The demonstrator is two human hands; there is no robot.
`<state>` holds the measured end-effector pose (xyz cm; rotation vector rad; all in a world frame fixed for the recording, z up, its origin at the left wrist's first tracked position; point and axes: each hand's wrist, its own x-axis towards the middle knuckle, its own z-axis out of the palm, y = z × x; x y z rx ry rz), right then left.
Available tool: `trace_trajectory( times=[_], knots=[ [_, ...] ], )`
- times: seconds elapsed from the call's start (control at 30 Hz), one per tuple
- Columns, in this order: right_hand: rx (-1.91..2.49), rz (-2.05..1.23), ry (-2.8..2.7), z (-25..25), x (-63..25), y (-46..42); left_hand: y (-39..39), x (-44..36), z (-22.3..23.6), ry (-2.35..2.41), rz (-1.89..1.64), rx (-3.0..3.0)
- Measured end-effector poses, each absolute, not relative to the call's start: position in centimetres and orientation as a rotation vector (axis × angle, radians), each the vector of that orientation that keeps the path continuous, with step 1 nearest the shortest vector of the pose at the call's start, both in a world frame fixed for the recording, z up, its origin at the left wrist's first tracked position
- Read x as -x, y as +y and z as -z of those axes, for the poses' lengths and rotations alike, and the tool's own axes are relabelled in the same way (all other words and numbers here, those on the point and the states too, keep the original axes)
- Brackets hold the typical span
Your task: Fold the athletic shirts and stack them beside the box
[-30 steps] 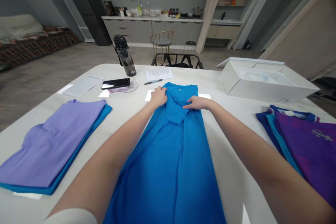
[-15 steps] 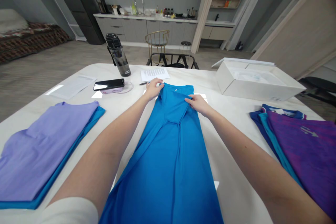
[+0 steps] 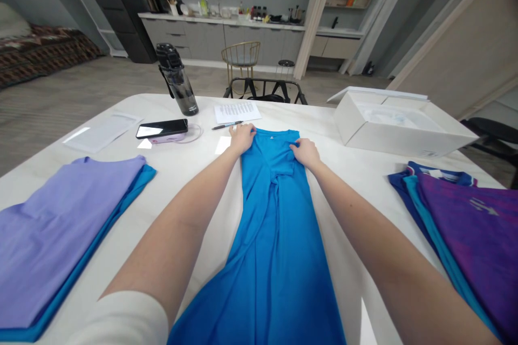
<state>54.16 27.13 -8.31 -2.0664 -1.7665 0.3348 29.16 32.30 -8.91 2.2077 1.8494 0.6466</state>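
A bright blue shirt [image 3: 275, 226] lies lengthwise down the middle of the white table [image 3: 194, 172], folded into a narrow strip with its collar at the far end. My left hand [image 3: 242, 138] is closed on the shirt's far left corner by the collar. On the far right corner my right hand [image 3: 306, 152] is also closed, pinching the fabric. A folded sleeve flap bunches between the two hands.
A lilac shirt [image 3: 60, 215] over a blue one lies at left; a purple and blue pile [image 3: 469, 226] at right. An open white box [image 3: 400, 124] stands far right. A dark bottle [image 3: 176, 80], phone [image 3: 162, 129], pen [image 3: 226, 125] and paper sheets [image 3: 237, 112] lie beyond.
Both hands slid along the shirt's top edge towards the far corners, and the shirt's upper end was drawn narrower. The camera shifted slightly.
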Motion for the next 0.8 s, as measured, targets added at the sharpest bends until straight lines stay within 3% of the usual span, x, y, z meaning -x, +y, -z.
trace_trajectory(
  times=[0.27,0.47,0.6,0.8],
  knots=[
    [2.077,-0.261,-1.753,8.2,-55.0,27.3,30.0,-29.5,7.8,1.772,-0.871,-2.377],
    [1.958,-0.039,-1.771,8.9,-53.9,24.6,24.9,-29.9,8.6,1.192,-0.554,-2.666],
    [1.797,0.022,-1.945,8.5,-52.6,20.7,20.6,-29.8,8.9,1.254,-0.318,-2.680],
    [1.719,-0.112,-2.219,9.2,-51.7,13.4,14.9,-29.2,9.4,1.250,-0.265,-2.652]
  ],
)
